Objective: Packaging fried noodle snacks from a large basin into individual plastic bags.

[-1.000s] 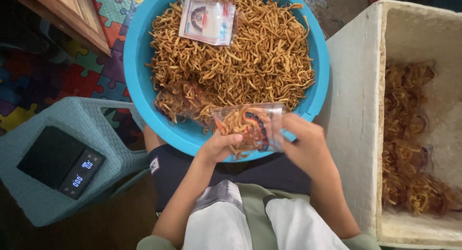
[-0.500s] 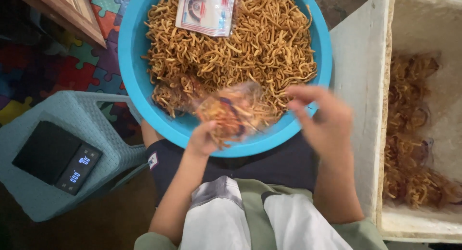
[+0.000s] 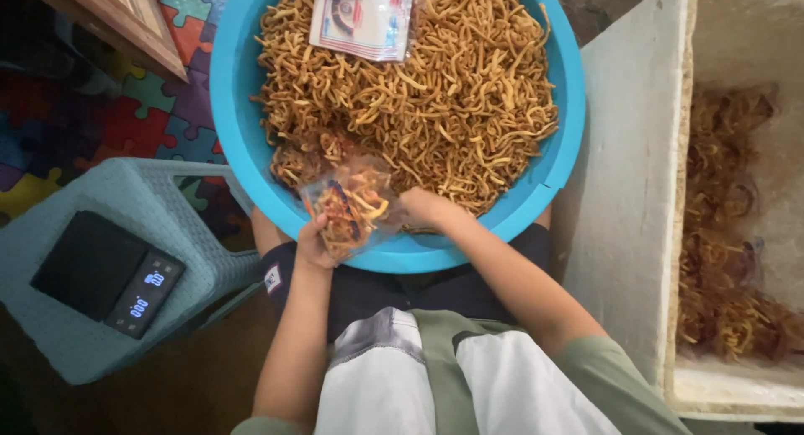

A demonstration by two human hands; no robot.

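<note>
Head view looks down on the person's lap, where the left hand (image 3: pixel 314 244) grips a small clear plastic bag (image 3: pixel 350 207) partly filled with fried snack sticks, held over the near rim of the round blue plastic basin (image 3: pixel 234 142). Just beside it, the right hand (image 3: pixel 425 207) reaches into the heap of golden fried sticks (image 3: pixel 435 100), fingers curled among them. Left of the lap, a black digital scale (image 3: pixel 105 272) sits on a pale green plastic stool (image 3: pixel 180 213). Farther up, a printed label packet (image 3: pixel 362 18) lies on the heap. At right stands a white foam box (image 3: pixel 628 192) holding more sticks.
</note>
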